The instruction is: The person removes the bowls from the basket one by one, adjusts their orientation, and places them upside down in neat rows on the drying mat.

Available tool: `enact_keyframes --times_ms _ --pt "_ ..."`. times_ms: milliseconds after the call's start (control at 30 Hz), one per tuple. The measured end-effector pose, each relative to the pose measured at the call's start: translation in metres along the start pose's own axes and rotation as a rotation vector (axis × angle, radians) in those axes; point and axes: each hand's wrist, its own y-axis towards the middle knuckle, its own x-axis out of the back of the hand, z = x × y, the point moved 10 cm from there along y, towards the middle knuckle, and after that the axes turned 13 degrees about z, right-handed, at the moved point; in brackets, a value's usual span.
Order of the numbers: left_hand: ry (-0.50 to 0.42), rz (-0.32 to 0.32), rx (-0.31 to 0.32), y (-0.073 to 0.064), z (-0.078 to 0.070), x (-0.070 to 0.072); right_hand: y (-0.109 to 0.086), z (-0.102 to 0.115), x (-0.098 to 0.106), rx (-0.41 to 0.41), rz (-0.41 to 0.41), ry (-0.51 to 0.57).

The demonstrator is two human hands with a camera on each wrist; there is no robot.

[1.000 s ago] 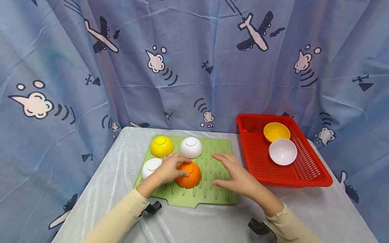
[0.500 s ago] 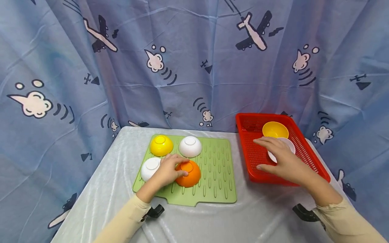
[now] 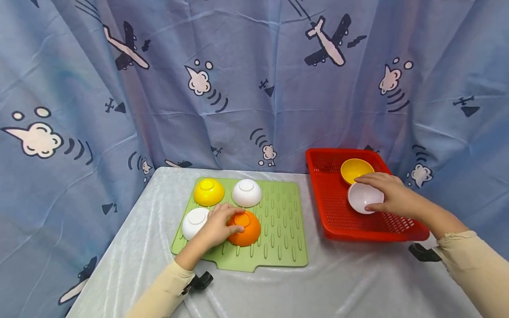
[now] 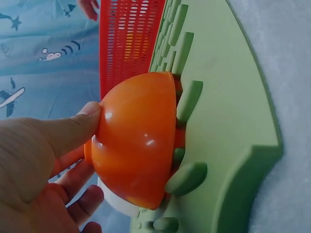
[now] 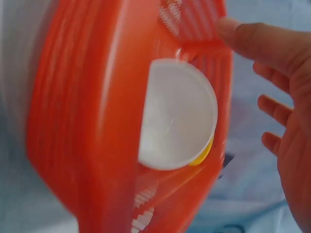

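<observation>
Left grip (image 3: 220,224) pinching the orange bowl (image 3: 251,230), which sits directly beneath it on the mat (image 3: 282,221), mouth down, foot up, axis vertical; only the left wrist view gives its profile. Right grip (image 3: 391,194) wide near the basket's (image 3: 332,203) white bowl (image 3: 362,199), mouth up; the right wrist view shows the 2 apart.

Head camera: highest, farthest off, facing forward and down over grey cloth-covered table (image 3: 318,282) toward blue airplane-print fabric curtain (image 3: 238,110). Left wrist camera: turned sideways, low, close to glossy orange round bowl (image 4: 136,136), red perforated plastic basket (image 4: 124,24) beyond. Right wrist camera: also sideways, close to basket, facing white round bowl (image 5: 177,114) inside. Basket shared by all three views.
</observation>
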Motion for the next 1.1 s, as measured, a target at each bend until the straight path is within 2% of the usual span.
enact_keyframes --times_ms 200,567,767,967,1100 --pt "-0.012 -0.014 0.000 -0.001 -0.001 0.001 0.005 -0.035 -0.010 -0.083 0.118 0.059" --pt "0.010 -0.007 0.017 0.000 0.000 0.002 0.010 -0.084 -0.032 -0.190 0.268 0.036" --pt "0.018 -0.010 0.018 0.000 0.002 0.003 0.017 -0.086 -0.036 -0.184 0.329 0.010" --pt "0.018 -0.020 0.008 -0.002 0.000 0.006 0.032 -0.071 -0.031 -0.038 0.274 -0.090" --pt "0.025 -0.017 -0.002 -0.001 -0.002 0.005 0.038 -0.069 -0.037 -0.057 0.313 -0.098"
